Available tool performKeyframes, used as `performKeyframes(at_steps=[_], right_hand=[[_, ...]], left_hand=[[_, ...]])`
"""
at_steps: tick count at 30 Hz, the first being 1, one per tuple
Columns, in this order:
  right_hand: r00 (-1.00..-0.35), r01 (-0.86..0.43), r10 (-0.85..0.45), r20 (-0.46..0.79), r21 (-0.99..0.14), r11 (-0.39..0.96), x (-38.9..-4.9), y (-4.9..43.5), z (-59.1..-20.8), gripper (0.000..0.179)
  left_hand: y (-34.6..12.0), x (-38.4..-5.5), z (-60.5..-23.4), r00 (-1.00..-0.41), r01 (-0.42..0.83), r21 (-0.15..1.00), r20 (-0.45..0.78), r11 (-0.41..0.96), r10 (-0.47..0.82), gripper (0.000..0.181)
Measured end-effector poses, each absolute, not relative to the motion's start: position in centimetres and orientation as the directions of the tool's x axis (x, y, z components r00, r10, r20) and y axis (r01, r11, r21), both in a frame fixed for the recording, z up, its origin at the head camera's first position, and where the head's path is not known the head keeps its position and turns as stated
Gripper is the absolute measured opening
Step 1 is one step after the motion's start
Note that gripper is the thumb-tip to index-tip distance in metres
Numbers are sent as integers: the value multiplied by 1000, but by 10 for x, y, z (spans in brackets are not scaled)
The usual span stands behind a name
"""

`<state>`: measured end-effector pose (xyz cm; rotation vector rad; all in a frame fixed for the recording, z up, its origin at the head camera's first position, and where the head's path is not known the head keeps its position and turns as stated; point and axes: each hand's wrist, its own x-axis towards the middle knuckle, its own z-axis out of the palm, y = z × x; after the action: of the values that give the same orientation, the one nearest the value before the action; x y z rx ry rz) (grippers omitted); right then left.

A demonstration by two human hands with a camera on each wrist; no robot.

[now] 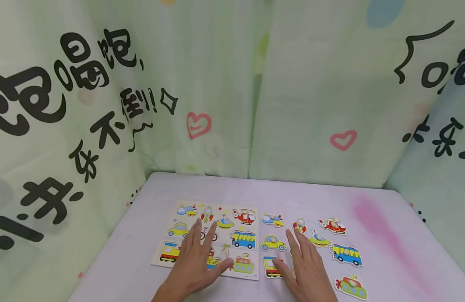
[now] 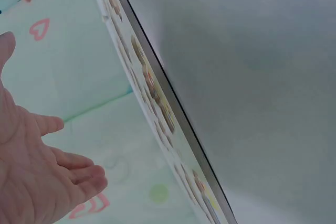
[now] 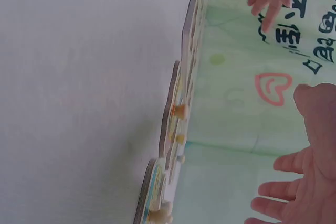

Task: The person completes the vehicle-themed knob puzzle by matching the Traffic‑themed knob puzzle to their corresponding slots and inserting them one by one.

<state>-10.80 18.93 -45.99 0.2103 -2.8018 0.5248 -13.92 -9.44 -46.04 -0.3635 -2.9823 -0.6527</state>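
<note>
My left hand (image 1: 198,262) hovers over a white picture board (image 1: 224,238), fingers spread, hiding part of its middle and lower pictures. The board shows vehicles such as a helicopter, a bus and a submarine. To its right, my right hand (image 1: 309,270) is held with spread fingers above loose matching puzzle pieces, covering some of them. Around that hand lie a car piece (image 1: 272,243), a train piece (image 1: 271,267), a flying saucer piece (image 1: 319,240) and a bus piece (image 1: 346,255). Small knobs (image 3: 179,111) stick up from pieces in the right wrist view. Both hands hold nothing.
Farther back lie an airplane piece (image 1: 273,220), a rocket piece (image 1: 299,225) and a helicopter piece (image 1: 333,226). A submarine piece (image 1: 351,287) is near the front right. The white table (image 1: 311,195) has a pink streak and stands against printed curtains (image 1: 300,105).
</note>
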Motion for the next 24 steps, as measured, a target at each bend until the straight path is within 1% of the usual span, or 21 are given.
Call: performKeyframes(at_steps=[6,13,14,19,22,24], right_hand=[[-969,-133,-32,246,-408,903,-93,186,-450,77],[-987,-40,50,150,-544,838,-78,183,-439,73],[-987,-37,58,151,-559,828,-75,183,-439,71],[-980,-52,69,184,-582,811,-65,184,-441,60],[-985,-36,70,156,-588,808,-61,187,-443,60],[-992,-4,73,106,-596,803,-60,189,-444,63]], left_hand=[[-107,-131,-456,-979,203,450,109,869,172,97],[-126,-123,-458,-989,142,464,104,874,106,95],[-130,-122,-458,-990,135,466,103,874,98,96],[-147,-120,-460,-997,72,475,57,877,51,104],[-157,-120,-460,-1000,26,459,12,888,24,110],[-163,-121,-460,-1000,4,443,-14,896,11,113]])
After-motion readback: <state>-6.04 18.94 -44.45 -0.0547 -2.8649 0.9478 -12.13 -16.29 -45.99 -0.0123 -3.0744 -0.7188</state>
